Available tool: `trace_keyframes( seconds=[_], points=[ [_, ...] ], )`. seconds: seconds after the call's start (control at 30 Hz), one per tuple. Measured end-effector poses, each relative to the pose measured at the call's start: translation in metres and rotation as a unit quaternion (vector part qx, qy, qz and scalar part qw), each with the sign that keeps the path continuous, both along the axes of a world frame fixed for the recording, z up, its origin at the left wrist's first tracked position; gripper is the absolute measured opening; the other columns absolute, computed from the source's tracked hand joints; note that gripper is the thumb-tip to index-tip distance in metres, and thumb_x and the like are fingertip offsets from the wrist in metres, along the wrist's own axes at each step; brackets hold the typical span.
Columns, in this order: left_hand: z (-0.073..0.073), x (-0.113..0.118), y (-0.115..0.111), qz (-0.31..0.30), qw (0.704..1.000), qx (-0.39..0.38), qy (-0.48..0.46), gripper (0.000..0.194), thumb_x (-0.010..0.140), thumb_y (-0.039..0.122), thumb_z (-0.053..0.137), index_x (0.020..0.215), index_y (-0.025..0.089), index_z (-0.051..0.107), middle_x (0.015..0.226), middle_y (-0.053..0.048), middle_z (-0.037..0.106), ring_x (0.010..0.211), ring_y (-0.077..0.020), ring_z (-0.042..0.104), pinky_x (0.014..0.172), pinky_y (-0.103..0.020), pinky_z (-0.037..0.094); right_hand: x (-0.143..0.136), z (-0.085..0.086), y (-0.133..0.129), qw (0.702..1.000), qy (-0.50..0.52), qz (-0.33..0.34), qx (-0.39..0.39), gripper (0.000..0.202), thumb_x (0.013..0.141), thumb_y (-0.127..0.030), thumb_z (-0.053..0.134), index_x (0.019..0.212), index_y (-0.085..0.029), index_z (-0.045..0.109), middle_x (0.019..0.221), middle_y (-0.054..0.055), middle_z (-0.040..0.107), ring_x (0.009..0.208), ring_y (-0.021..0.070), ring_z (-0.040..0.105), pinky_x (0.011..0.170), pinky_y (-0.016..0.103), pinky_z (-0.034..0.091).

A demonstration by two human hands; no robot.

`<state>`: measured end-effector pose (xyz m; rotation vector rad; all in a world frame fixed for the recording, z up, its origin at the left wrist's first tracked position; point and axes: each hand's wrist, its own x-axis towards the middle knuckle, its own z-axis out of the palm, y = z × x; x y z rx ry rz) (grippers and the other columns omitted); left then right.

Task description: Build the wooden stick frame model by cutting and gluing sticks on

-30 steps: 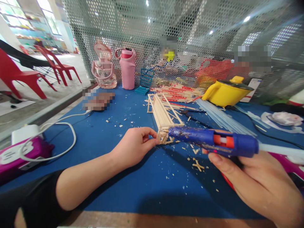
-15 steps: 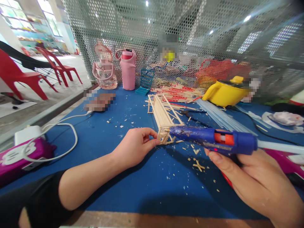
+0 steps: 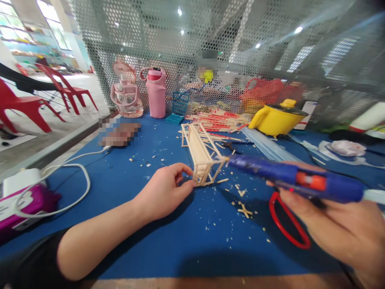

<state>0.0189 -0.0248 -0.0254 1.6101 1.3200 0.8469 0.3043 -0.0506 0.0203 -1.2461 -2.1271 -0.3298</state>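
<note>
A small model frame of thin wooden sticks (image 3: 201,158) stands on the blue tabletop (image 3: 144,253). My left hand (image 3: 168,190) pinches its near lower left corner between thumb and fingers. In my right hand (image 3: 333,228) is a blue hot glue gun (image 3: 282,172), fingers wrapped round its grip, which is mostly hidden. The gun's nozzle points left, at the frame's near right upper corner; whether it touches cannot be told. A clear glue stick (image 3: 374,196) sticks out of the gun's rear. Below the gun lies a red handle loop (image 3: 288,220), partly covered by my right hand.
Behind the frame lie red-marked sticks (image 3: 216,120), pliers (image 3: 233,145) and clear glue sticks (image 3: 269,142). A yellow pot (image 3: 278,119), a pink bottle (image 3: 157,94) and a clear bottle (image 3: 128,100) stand before the perforated screen (image 3: 168,36). A purple power strip (image 3: 30,204) with a white cable sits left.
My right hand has moved the glue gun to the right, from over the frame's near end to its right upper corner. More of the red handle loop shows. My left hand keeps its hold.
</note>
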Motion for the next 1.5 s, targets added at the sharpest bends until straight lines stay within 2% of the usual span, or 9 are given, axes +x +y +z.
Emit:
trace_keyframes(
  seconds=[0.13, 0.3, 0.5, 0.63, 0.73, 0.83, 1.03, 1.3, 1.5],
  points=[
    [0.009, -0.014, 0.007, 0.069, 0.969, -0.159, -0.176, 0.01, 0.077, 0.019, 0.05, 0.086, 0.021, 0.047, 0.056, 0.007, 0.039, 0.049, -0.0098, 0.035, 0.043, -0.02, 0.032, 0.059, 0.022, 0.043, 0.991, -0.092, -0.095, 0.034, 0.041, 0.082, -0.034, 0.059, 0.119, -0.014, 0.058, 0.114, 0.015, 0.065, 0.103, 0.0264, 0.064, 0.089, 0.033, 0.049],
    [0.017, -0.021, 0.016, 0.165, 0.925, -0.132, -0.314, 0.02, 0.073, 0.002, 0.045, 0.081, 0.02, 0.046, 0.064, 0.004, 0.048, 0.052, -0.0069, 0.045, 0.047, -0.016, 0.04, 0.111, 0.015, 0.095, 0.978, -0.156, -0.119, -0.066, 0.038, 0.088, -0.028, 0.047, 0.117, -0.008, 0.06, 0.114, 0.019, 0.065, 0.109, 0.0289, 0.061, 0.094, 0.037, 0.047],
    [0.021, -0.011, 0.012, 0.142, 0.939, -0.083, -0.303, 0.002, 0.09, 0.018, 0.049, 0.09, 0.019, 0.048, 0.071, 0.002, 0.062, 0.054, -0.0062, 0.053, 0.052, -0.015, 0.046, 0.097, -0.037, 0.131, 0.981, -0.136, -0.106, -0.084, 0.043, 0.087, -0.026, 0.044, 0.123, -0.008, 0.056, 0.119, 0.02, 0.062, 0.113, 0.0311, 0.059, 0.096, 0.045, 0.048],
    [0.025, -0.014, 0.007, 0.101, 0.955, -0.021, -0.278, 0.011, 0.09, 0.03, 0.052, 0.094, 0.022, 0.047, 0.056, 0.007, 0.056, 0.042, -0.0056, 0.045, 0.042, -0.014, 0.037, 0.084, -0.039, 0.143, 0.983, -0.129, -0.092, -0.092, 0.037, 0.081, -0.023, 0.049, 0.115, -0.016, 0.063, 0.107, 0.013, 0.069, 0.101, 0.0272, 0.064, 0.089, 0.04, 0.052],
    [0.03, -0.013, -0.007, 0.057, 0.965, 0.024, -0.254, 0.023, 0.089, 0.037, 0.055, 0.107, 0.025, 0.047, 0.051, 0.009, 0.055, 0.035, -0.0048, 0.04, 0.037, -0.014, 0.032, 0.061, -0.022, 0.127, 0.987, -0.097, -0.102, -0.072, 0.034, 0.081, -0.025, 0.051, 0.111, -0.016, 0.065, 0.097, 0.013, 0.07, 0.092, 0.0298, 0.066, 0.081, 0.045, 0.053],
    [0.032, -0.001, -0.029, 0.003, 0.973, 0.019, -0.229, 0.047, 0.088, 0.04, 0.054, 0.13, 0.026, 0.039, 0.051, 0.006, 0.06, 0.033, -0.0068, 0.041, 0.034, -0.016, 0.031, 0.018, 0.001, 0.08, 0.995, -0.043, -0.083, -0.043, 0.034, 0.088, -0.034, 0.049, 0.114, -0.017, 0.062, 0.097, 0.012, 0.07, 0.089, 0.0268, 0.065, 0.078, 0.041, 0.051],
    [0.023, 0.017, -0.057, -0.033, 0.98, 0.061, -0.184, 0.065, 0.091, 0.032, 0.051, 0.148, 0.032, 0.02, 0.057, 0.003, 0.063, 0.039, -0.0093, 0.046, 0.038, -0.019, 0.038, -0.076, 0.012, -0.011, 0.962, 0.059, 0.262, -0.059, 0.011, 0.087, -0.021, 0.061, 0.096, -0.022, 0.068, 0.081, -0.003, 0.073, 0.072, 0.0111, 0.065, 0.075, 0.029, 0.046],
    [0.018, 0.007, -0.052, -0.115, 0.983, 0.046, -0.136, 0.062, 0.096, 0.035, 0.042, 0.149, 0.038, 0.011, 0.06, 0.004, 0.059, 0.043, -0.0094, 0.047, 0.041, -0.02, 0.041, -0.09, 0.003, 0.001, 0.937, 0.107, 0.299, -0.144, 0.006, 0.085, -0.019, 0.065, 0.085, -0.023, 0.07, 0.075, -0.005, 0.073, 0.072, 0.0096, 0.064, 0.075, 0.027, 0.045],
    [0.011, 0.011, -0.048, -0.108, 0.981, 0.047, -0.154, 0.065, 0.095, 0.036, 0.043, 0.15, 0.034, 0.009, 0.062, 0.003, 0.059, 0.044, -0.0098, 0.047, 0.041, -0.021, 0.04, -0.094, 0.01, 0.002, 0.957, -0.005, 0.277, -0.083, 0.015, 0.086, -0.017, 0.059, 0.074, -0.02, 0.067, 0.071, -0.002, 0.066, 0.072, 0.0131, 0.057, 0.074, 0.032, 0.039]
  ],
)
